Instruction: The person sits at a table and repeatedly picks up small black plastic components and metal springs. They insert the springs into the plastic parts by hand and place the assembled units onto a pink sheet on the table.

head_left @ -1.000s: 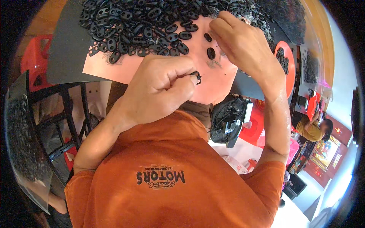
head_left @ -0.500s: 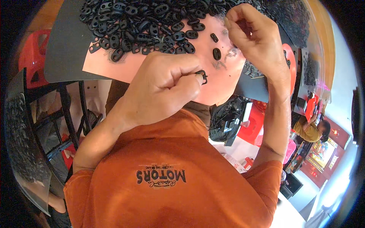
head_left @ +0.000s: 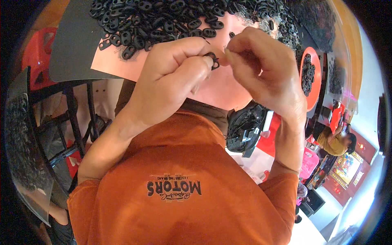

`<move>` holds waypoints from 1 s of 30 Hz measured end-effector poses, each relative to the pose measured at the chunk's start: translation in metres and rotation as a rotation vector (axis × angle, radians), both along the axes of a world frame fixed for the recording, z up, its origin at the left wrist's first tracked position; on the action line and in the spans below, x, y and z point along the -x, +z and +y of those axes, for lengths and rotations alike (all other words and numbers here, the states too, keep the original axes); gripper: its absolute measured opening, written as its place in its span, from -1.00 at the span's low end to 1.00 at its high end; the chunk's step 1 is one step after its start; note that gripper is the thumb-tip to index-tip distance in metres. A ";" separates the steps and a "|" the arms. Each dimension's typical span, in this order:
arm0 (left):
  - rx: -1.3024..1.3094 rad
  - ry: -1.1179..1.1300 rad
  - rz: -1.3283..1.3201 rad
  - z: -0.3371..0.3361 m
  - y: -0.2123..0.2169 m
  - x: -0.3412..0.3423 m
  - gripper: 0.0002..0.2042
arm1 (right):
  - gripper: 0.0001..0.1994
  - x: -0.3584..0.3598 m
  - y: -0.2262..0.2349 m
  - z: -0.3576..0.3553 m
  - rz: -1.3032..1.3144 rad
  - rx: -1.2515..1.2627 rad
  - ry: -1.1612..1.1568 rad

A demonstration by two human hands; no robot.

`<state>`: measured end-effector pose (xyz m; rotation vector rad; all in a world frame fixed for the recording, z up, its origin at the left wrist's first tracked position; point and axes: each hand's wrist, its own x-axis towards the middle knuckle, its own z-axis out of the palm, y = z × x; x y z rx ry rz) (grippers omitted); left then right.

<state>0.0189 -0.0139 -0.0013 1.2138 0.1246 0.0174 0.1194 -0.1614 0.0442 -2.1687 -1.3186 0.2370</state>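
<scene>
Between the thumb and curled fingers of my left hand [head_left: 167,81] is a small black two-hole cord lock [head_left: 214,60], its end sticking out past the thumb. My right hand [head_left: 271,69] is closed in a pinch just right of it, fingertips close to the cord lock. Whatever the right fingertips hold is too small or hidden to make out. Beyond both hands lies a heap of black two-hole cord lock pieces [head_left: 159,18] on a pink sheet [head_left: 112,61]. Thin grey springs [head_left: 245,15] lie at the heap's right side.
A round red tray [head_left: 312,96] with black pieces [head_left: 307,75] stands to the right. The pink sheet rests on a dark tabletop [head_left: 73,53]. A red plastic stool [head_left: 36,57] is at the left, beside a black metal frame [head_left: 71,110]. Another person [head_left: 335,143] is far right.
My right hand has come down and left from beside the springs to the cord lock. My left hand has risen slightly, still gripping the cord lock.
</scene>
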 end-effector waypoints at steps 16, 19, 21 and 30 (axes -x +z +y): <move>-0.051 -0.006 -0.026 -0.005 -0.007 0.003 -0.83 | -0.90 0.003 -0.007 -0.004 -0.139 0.083 0.095; -0.076 -0.042 -0.037 -0.003 -0.005 0.004 -0.83 | -0.89 -0.004 -0.008 -0.006 -0.023 0.042 0.191; -0.119 -0.070 -0.065 0.000 -0.007 0.004 -0.83 | -0.89 -0.009 -0.008 -0.007 0.062 0.046 0.234; -0.320 -0.096 -0.187 0.003 -0.009 0.003 -0.82 | -0.80 -0.017 -0.009 -0.005 0.287 0.141 0.289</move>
